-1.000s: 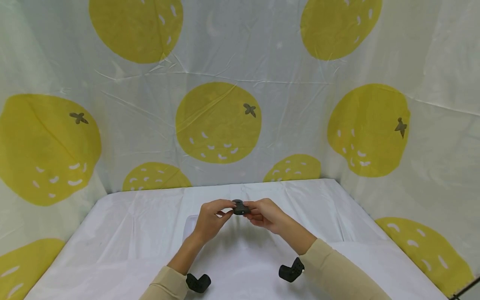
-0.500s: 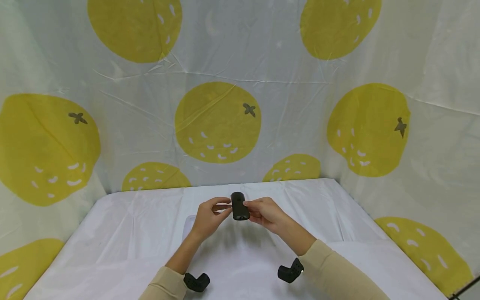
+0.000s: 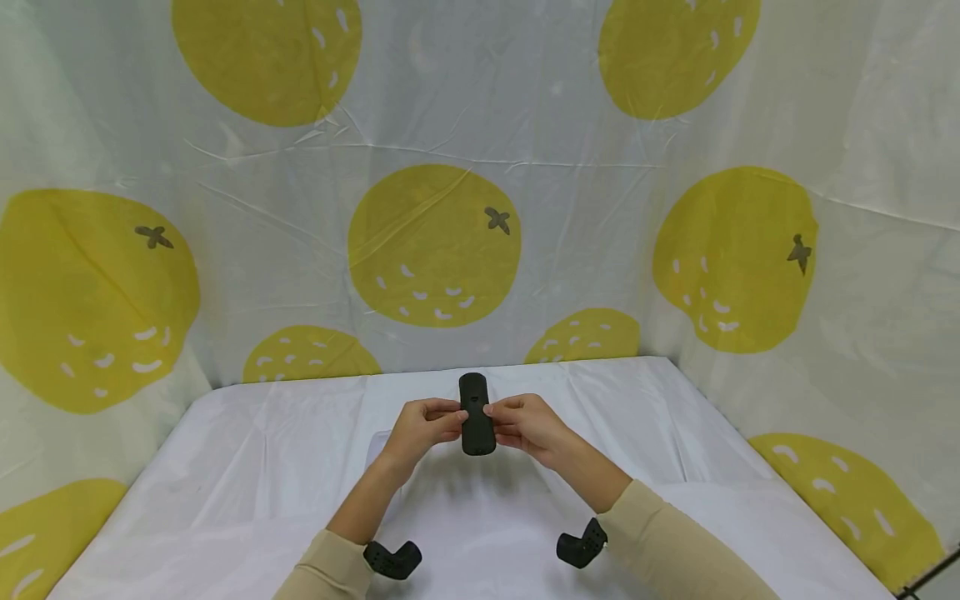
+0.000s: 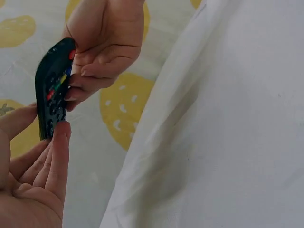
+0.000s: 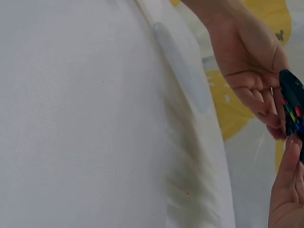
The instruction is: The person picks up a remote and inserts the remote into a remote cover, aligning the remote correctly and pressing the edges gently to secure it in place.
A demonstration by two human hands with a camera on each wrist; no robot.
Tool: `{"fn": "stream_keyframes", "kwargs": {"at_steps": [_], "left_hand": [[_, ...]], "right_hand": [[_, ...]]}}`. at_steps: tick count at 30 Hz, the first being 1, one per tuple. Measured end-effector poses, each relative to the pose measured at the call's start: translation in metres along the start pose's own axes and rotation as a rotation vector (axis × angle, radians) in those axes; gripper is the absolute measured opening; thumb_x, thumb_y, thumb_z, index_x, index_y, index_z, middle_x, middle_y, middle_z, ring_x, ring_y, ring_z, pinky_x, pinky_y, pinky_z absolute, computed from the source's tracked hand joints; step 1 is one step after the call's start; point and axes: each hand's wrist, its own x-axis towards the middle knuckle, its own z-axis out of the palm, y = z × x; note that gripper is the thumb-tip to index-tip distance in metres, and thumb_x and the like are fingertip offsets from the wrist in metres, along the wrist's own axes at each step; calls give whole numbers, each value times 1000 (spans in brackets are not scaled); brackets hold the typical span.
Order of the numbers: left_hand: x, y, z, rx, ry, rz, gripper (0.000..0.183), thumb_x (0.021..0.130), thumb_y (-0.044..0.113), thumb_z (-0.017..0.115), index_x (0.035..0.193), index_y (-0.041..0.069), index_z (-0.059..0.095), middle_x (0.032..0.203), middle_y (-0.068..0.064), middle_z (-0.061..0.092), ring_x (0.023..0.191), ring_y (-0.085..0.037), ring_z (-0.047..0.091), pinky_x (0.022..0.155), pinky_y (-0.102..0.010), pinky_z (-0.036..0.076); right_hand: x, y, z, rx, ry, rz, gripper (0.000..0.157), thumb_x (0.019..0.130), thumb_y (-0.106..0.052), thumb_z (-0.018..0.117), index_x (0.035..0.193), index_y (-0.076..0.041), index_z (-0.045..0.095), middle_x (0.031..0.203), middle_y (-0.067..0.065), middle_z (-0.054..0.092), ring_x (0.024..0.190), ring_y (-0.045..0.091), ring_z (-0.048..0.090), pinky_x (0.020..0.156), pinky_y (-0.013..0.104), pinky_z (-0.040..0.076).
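A black remote control (image 3: 477, 414) is held upright above the table, its plain back facing the head camera. My left hand (image 3: 422, 429) pinches its left edge, with the thumb on the back. On the opposite edge, my right hand (image 3: 531, 427) pinches it between thumb and fingers. Coloured buttons show on the front of the remote control (image 4: 56, 90) in the left wrist view, where the left hand (image 4: 35, 175) is lower and the right hand (image 4: 107, 47) higher. The right wrist view cuts off part of the remote control (image 5: 293, 107) at its edge.
A white cloth covers the table (image 3: 480, 533). Behind the left forearm lies a pale, flat, rounded object (image 3: 378, 446), partly hidden. A curtain (image 3: 585, 250) printed with yellow fruit surrounds the back and sides. Black devices (image 3: 393, 560) are worn at both wrists.
The remote control has tilted from end-on to upright, showing its full back. The left hand loosened at its edge half a second ago and now pinches it again; the right hand stays almost still.
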Motion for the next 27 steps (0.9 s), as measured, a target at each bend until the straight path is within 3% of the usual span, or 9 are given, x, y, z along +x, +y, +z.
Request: {"fn": "stream_keyframes", "kwargs": {"at_steps": [4,9,18,27], "left_hand": [[1,1,-1,-78,-17,-17,46,94,5,75,133,-13,60,105,-19,75,93,-21,74,86,-35,59],[2,1,-3,-113,-19,-27,46,94,1,75,134,-14,59,106,-19,75,94,-21,74,85,-35,59],[-1,5,-2,-91,13,-27,49,90,2,80,134,-7,63,104,-17,75,88,-22,74,81,-36,61],[-3,10,-2,-41,55,19,46,87,2,82,130,-1,68,101,-15,74,84,-24,71,74,-35,61]], "right_hand": [[0,1,1,-26,-10,-15,23,99,-9,71,112,10,68,82,8,72,67,11,68,67,24,59],[1,1,1,-97,-24,-44,29,99,-12,72,117,10,66,86,9,74,70,14,69,69,27,59],[2,1,-2,-263,-24,-130,29,97,-16,74,116,4,70,101,14,76,88,28,75,74,38,61],[0,-5,1,-369,-26,-219,29,96,-16,76,120,-1,70,102,9,75,88,27,74,78,41,60]]}}
